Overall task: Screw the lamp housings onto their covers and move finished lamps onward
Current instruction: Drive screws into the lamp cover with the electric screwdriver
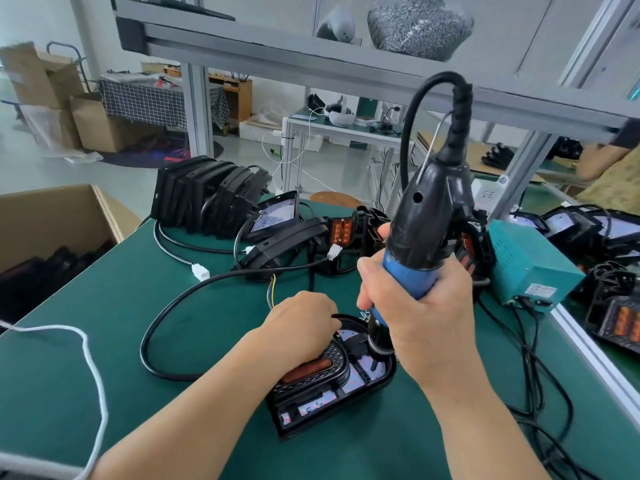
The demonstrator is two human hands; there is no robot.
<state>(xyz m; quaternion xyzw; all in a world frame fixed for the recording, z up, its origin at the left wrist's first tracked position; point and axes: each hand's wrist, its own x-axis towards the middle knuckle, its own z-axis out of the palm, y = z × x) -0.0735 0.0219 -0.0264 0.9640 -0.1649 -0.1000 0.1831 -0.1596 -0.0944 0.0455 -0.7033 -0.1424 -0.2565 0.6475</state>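
Blue screwdriver [410, 273] upright in right hand [427, 323], left hand [301, 325] on lamp [322, 400]

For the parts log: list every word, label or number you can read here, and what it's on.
Nothing reads clearly.
Label on the teal power box: too blurred to read.
Sticker on the electric screwdriver: too small to read.
On the lamp housing: no print shows.

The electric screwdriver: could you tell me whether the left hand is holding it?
No, the right hand grips the electric screwdriver, while the left hand holds the lamp down.
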